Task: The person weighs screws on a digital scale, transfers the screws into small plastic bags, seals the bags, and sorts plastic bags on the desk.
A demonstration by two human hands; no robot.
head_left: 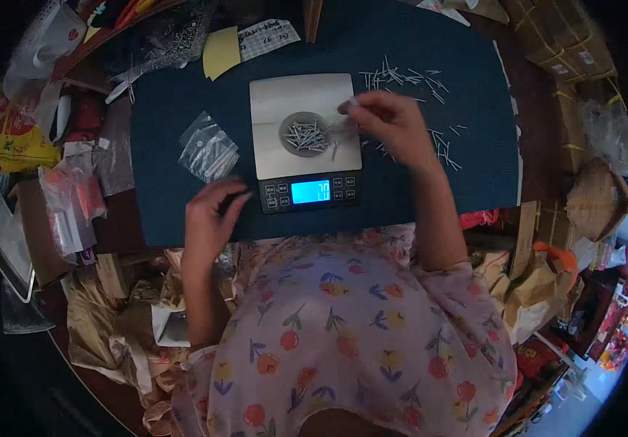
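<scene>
A digital scale (264, 156) with a steel top stands on the dark table. Its lit blue display (310, 192) shows a number that looks like 70. On the scale sits a small round dish (290, 148) heaped with metal screws (307, 135). My right hand (394, 125) is over the scale's right edge, thumb and fingers pinched; what lies between them is blurred. A faint smear shows between those fingertips and the dish. My left hand (216, 213) rests left of the scale, fingers loosely bent and thumb apart, with nothing visible in it. Clear plastic bags (208, 148) lie just beyond it.
Loose screws (394, 75) lie scattered right of the scale, with another group (444, 149) nearer me. Yellow paper (221, 53) and a handwritten sheet (269, 38) lie at the back. Cardboard boxes (547, 40) and brown paper (106, 328) surround the table.
</scene>
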